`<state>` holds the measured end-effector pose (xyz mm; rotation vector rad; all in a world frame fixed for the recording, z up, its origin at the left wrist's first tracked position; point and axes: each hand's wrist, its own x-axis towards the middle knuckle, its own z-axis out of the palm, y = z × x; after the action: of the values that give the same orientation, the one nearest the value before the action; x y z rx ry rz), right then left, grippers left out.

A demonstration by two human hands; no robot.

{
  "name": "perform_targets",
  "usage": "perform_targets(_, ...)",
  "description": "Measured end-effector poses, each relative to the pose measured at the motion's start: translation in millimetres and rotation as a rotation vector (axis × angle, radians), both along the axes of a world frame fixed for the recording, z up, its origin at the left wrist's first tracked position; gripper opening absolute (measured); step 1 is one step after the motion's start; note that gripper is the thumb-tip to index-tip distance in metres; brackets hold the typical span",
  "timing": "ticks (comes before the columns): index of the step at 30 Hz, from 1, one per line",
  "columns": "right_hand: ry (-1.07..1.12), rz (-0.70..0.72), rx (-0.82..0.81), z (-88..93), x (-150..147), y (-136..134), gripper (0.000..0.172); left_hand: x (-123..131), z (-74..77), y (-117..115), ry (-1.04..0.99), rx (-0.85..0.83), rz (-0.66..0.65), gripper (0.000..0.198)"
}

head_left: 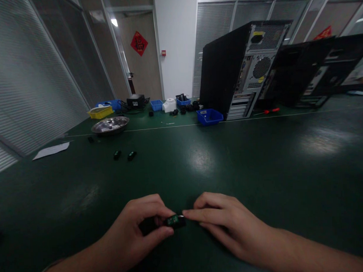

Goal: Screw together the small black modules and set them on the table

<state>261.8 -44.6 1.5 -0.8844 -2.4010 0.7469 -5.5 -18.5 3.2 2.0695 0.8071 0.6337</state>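
My left hand (143,224) pinches a small black plastic housing with a green circuit board (173,220) between thumb and fingers, low in the middle of the view. The board faces up, and part of the housing is covered by my fingers. My right hand (227,219) is beside it with its index finger stretched out. That fingertip is at the right end of the housing, by a thin pale strip too small to make out. The right thumb lies lower, apart from the index finger. On the table beyond my left hand lie two similar black pieces with green boards, one left (117,155) and one right (131,155).
The green table (177,176) carries a shiny metal dish (110,125), a yellow tray (100,112) and a blue bin (210,116) farther back. A black computer tower (223,71) stands back right, near a red-handled screwdriver (271,110). White paper (51,150) lies at left.
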Motion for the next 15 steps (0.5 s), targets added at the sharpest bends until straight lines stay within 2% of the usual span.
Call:
perform_targets(10,0.033,-0.019,-0.044,3.9,-2.7,-4.0,0.05,1.1,1.9,-1.8,0.047,0.053,0.01,0.017)
perform_targets(15,0.079,-0.05,-0.093,5.1,-3.3,-2.6,0.049,-0.8,-10.0,0.3,0.12,0.118,0.1,0.017)
